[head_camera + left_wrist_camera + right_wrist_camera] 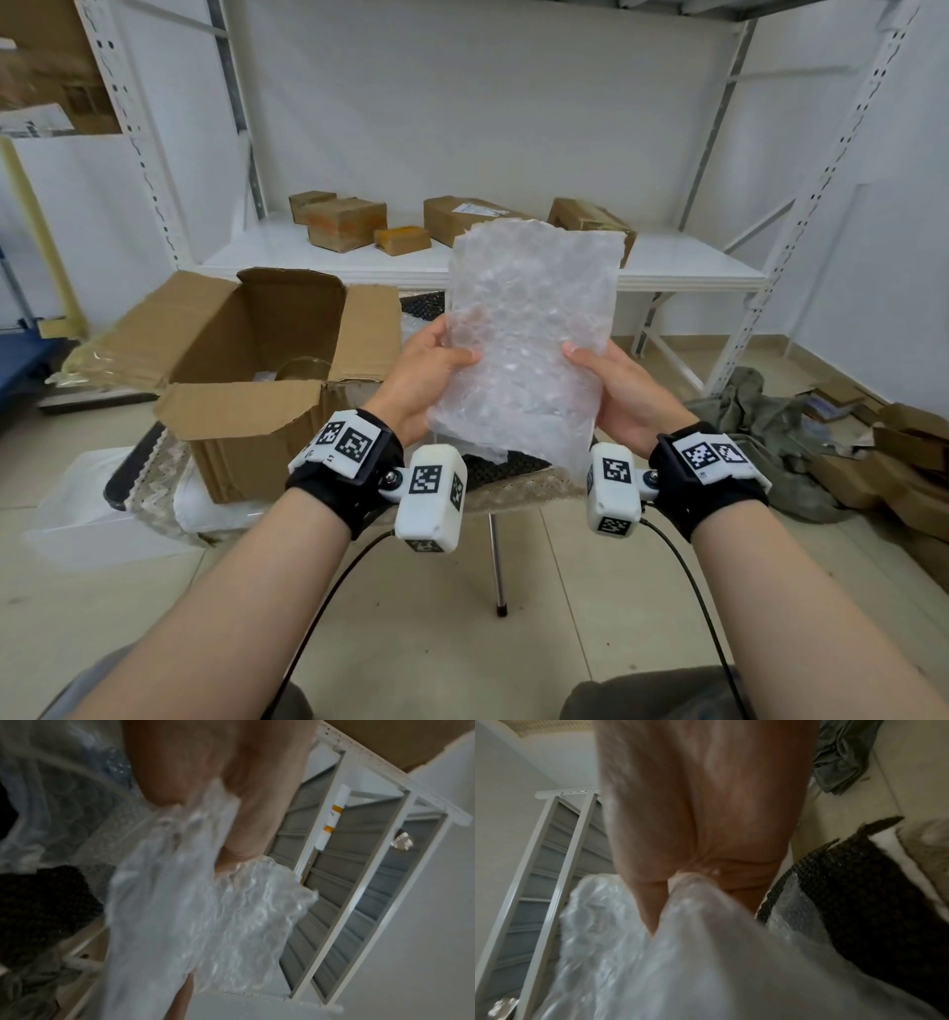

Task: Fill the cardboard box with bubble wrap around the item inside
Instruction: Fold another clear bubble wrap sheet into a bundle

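Both hands, left hand (pixel 431 377) and right hand (pixel 624 393), each pinch the clear crinkly bubble wrap sheet (pixel 529 334) upright, probably sizing it for the open brown cardboard box (pixel 267 360) on the left.

Nothing here can actually be read: the white label (pixel 475 208) on a brown box (pixel 464 221) at the middle of the shelf is too small and blurred, and the wristbands (pixel 345 442) carry only black-and-white square code patterns.

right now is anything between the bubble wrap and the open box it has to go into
Nothing visible does. Both hands hold the bubble wrap in the air, right of the cardboard box, whose flaps are folded open.
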Demonstrator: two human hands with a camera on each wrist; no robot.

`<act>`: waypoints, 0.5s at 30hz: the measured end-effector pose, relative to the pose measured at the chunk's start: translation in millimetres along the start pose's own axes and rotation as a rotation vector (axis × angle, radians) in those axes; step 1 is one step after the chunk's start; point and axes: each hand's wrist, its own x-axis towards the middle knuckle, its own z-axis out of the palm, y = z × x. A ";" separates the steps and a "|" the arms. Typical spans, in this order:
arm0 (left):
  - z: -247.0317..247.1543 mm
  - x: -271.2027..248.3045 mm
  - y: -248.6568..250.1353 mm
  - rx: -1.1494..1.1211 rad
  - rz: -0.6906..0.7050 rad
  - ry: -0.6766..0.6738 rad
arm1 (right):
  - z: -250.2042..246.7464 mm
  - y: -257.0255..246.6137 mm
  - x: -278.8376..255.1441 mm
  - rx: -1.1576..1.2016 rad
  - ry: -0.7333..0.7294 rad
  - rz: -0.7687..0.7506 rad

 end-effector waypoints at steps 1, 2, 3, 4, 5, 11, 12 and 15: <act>-0.9 0.5 1.2 -0.010 0.001 -0.005 | 0.9 0.2 0.4 0.000 -0.020 0.003; -2.7 2.2 1.8 -0.015 -0.004 0.004 | 1.5 -0.1 0.8 0.007 -0.033 0.004; -2.6 3.0 2.5 -0.021 -0.007 0.005 | 1.4 -0.2 1.3 0.025 -0.042 0.003; -3.0 3.4 2.9 -0.029 -0.014 0.020 | 0.9 -0.9 1.2 0.054 -0.048 0.003; -3.6 4.2 2.1 -0.045 -0.026 0.014 | 0.3 -1.6 0.5 0.094 -0.065 0.005; -10.1 1.7 -4.0 -0.179 -0.116 0.126 | 1.4 -3.3 -4.8 0.329 -0.153 0.024; -8.9 3.3 -4.0 -0.203 -0.094 0.138 | 2.2 -4.1 -5.3 0.418 -0.195 0.015; -3.7 5.3 1.9 -0.261 -0.046 0.066 | 2.7 -7.9 -3.2 0.543 -0.225 0.029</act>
